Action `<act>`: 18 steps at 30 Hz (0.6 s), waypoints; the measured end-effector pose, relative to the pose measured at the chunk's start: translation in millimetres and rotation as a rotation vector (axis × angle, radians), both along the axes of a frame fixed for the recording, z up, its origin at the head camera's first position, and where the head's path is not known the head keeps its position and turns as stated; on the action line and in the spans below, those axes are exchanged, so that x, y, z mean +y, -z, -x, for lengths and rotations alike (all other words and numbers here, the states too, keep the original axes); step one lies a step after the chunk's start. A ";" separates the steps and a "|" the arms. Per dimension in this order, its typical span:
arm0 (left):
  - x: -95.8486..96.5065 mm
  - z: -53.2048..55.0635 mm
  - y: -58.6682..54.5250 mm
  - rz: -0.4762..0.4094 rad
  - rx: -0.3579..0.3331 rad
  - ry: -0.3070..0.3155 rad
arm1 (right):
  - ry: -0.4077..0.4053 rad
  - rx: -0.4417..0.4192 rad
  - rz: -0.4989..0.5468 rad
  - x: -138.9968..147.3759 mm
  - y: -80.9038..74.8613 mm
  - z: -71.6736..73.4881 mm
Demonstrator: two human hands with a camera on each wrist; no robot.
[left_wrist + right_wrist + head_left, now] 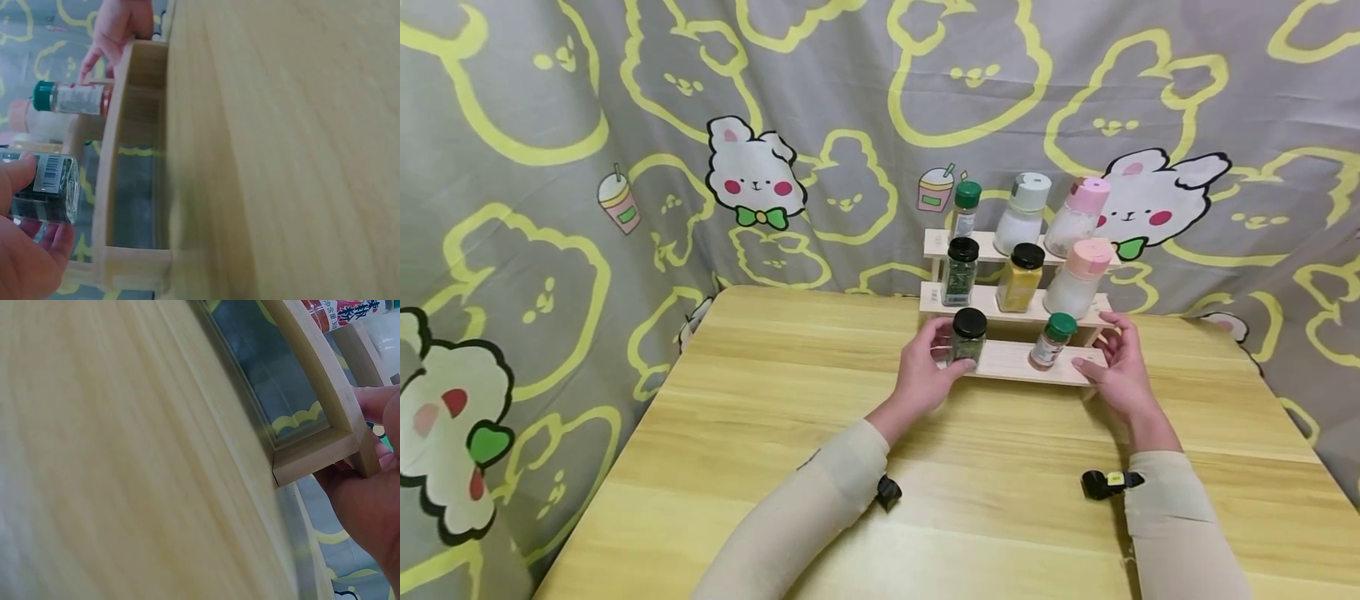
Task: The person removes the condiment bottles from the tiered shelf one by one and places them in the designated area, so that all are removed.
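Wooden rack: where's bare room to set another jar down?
Bottom shelf: bare between the black-lidded jar in the left hand and the lower green-capped bottle. Tabletop: open before the rack, between the sleeves. Crowded: top shelf and middle shelf, three containers each; the right hand grips the rack's right end.

A gray curtain [842, 92] is hanging behind the wooden table [700, 433] and also along its left side, making soft folds. It is showing yellow animal outlines. Between these, a printed white rabbit [756, 171] is wearing a green bow [762, 218], and a printed drink cup [619, 200] is carrying a straw. Pale light is shining on the table's front part.
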State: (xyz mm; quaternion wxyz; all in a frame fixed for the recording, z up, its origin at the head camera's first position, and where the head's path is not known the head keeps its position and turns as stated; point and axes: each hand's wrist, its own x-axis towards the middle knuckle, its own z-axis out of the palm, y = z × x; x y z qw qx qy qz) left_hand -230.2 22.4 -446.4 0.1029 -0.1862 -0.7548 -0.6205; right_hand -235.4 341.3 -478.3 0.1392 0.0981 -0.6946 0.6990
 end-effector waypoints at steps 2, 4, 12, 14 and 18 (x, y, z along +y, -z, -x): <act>-3.6 -2.3 -4.2 -0.012 0.008 0.000 | -0.001 -0.001 0.000 -0.4 0.3 0.9; -6.6 -4.6 -8.5 -0.016 0.011 0.001 | 0.000 -0.001 0.001 0.0 0.7 1.3; -22.5 -11.5 -22.3 -0.046 0.003 -0.026 | -0.010 0.006 0.007 1.3 1.4 3.0; -28.5 -12.1 -24.6 -0.042 0.008 -0.032 | -0.009 0.010 -0.004 1.0 1.5 2.7; -42.2 -11.0 -27.2 -0.030 0.017 -0.047 | -0.012 0.018 -0.010 0.5 1.9 1.8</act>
